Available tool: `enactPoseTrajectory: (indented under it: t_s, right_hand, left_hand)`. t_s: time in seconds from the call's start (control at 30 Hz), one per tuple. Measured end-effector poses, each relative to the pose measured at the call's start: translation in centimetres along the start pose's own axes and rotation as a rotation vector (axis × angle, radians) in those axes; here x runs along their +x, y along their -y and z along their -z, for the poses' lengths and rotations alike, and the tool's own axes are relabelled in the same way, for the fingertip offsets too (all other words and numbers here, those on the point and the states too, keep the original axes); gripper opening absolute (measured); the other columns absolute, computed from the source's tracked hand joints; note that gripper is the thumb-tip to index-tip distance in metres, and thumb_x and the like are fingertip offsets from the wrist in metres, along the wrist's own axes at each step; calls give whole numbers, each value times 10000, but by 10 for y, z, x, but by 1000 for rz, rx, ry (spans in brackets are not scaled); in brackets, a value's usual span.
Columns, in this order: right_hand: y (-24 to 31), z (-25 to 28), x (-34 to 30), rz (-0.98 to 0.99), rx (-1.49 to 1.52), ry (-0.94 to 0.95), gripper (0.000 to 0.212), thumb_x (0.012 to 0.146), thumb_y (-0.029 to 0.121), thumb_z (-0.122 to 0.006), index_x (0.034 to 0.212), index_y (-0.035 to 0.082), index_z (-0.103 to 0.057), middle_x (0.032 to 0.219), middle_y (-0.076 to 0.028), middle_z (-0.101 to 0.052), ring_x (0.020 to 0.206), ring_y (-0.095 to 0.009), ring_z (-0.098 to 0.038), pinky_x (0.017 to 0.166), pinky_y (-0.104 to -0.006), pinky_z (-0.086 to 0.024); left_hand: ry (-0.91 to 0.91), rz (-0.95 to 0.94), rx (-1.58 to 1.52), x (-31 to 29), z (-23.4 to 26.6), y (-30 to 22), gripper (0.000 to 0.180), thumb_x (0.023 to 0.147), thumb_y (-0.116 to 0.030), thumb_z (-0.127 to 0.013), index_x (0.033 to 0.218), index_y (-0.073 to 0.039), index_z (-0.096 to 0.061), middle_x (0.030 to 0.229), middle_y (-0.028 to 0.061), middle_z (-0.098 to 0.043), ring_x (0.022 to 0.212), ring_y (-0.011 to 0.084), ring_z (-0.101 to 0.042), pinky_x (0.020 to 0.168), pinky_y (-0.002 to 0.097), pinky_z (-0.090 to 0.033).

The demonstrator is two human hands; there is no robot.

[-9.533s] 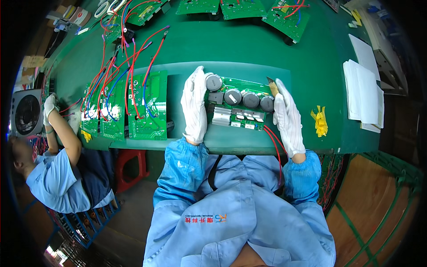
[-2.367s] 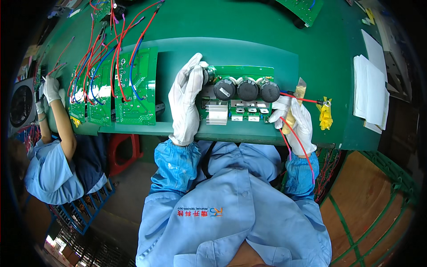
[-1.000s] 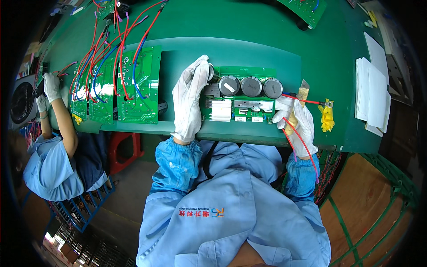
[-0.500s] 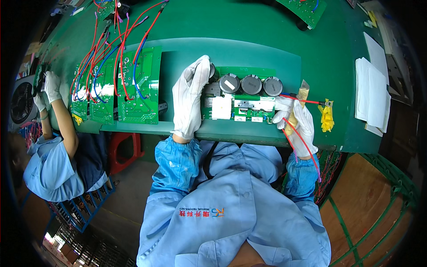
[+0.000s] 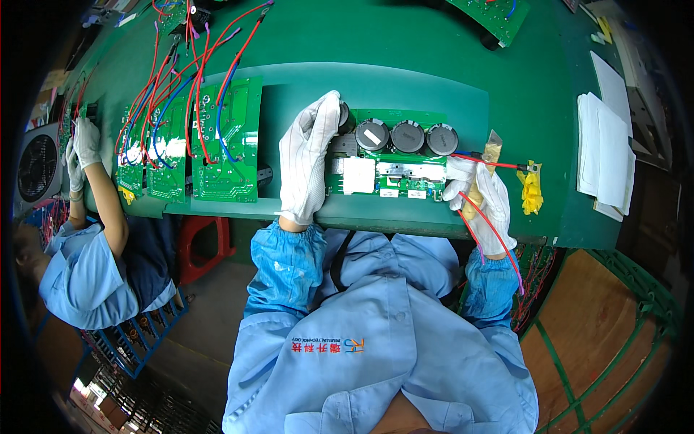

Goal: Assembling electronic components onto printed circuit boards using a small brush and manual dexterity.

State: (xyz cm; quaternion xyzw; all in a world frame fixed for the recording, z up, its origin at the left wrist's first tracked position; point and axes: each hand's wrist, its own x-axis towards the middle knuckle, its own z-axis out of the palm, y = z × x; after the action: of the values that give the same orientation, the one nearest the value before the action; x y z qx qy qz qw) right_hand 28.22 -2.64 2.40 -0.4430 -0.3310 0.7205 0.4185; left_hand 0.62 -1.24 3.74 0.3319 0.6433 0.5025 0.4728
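Note:
A green circuit board (image 5: 394,160) lies before me on the bench, with large black capacitors (image 5: 407,137) along its far side and a white block (image 5: 359,176) nearer me. My left hand (image 5: 311,155), in a white glove, is closed round the board's left end, its fingertips by the leftmost capacitor. At the right end my gloved right hand (image 5: 491,202) is closed on the board's edge. A tan, wrapped-looking strip (image 5: 492,148) runs through that hand; its kind is unclear. Red wires (image 5: 512,262) trail from beneath the right fingers toward my sleeve; another red wire (image 5: 506,166) points right.
Several wired circuit boards (image 5: 228,141) lie to the left. A crumpled yellow piece (image 5: 531,189) and white papers (image 5: 603,155) are at the right. Another board (image 5: 495,18) sits at the far edge. On the far left a co-worker's gloved hands (image 5: 85,145) handle a dark part.
My hands and the board stay almost still, the board shifting very slightly. At the left, the co-worker's hands have come closer together and the dark part has moved.

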Motion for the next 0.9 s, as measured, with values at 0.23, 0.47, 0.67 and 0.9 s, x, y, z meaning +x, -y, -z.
enactPoseTrajectory:
  t_s: [0.23, 0.47, 0.67, 0.9]
  right_hand:
    - [0, 1, 0, -14, 23, -11, 486, 1119, 311, -462, 1352, -106, -552, 1087, -233, -717, 751, -217, -662, 667, -328, -521]
    - [0, 7, 0, -26, -1, 63, 530, 1139, 315, -397, 1338, -145, -571, 1179, -237, -721, 830, -217, -695, 757, -323, -548]
    - [1, 7, 0, -21, -2, 78, 518, 1140, 305, -397, 1321, -147, -576, 1122, -229, -734, 824, -219, -699, 759, -320, -547]
    - [3, 1, -1, -19, 1, 58, 509, 1140, 292, -396, 1310, -154, -574, 1160, -234, -724, 852, -220, -706, 765, -323, -551]
  left_hand:
    - [-6, -25, 1, 1, 0, 3, 586, 1011, -467, -677, 1280, 53, -676, 1072, 70, -696, 1002, 142, -626, 951, 286, -490]
    - [-5, 1, -51, 0, 1, 4, 566, 1010, -452, -684, 1278, 47, -677, 1064, 51, -679, 988, 128, -606, 943, 273, -473]
    - [13, -53, -57, 0, 2, 4, 545, 1016, -438, -680, 1293, 31, -679, 1067, 41, -671, 992, 124, -596, 936, 271, -463]
    - [8, -54, -70, -1, 2, 9, 511, 1037, -419, -652, 1316, 7, -681, 1086, 29, -676, 1009, 119, -592, 937, 272, -460]
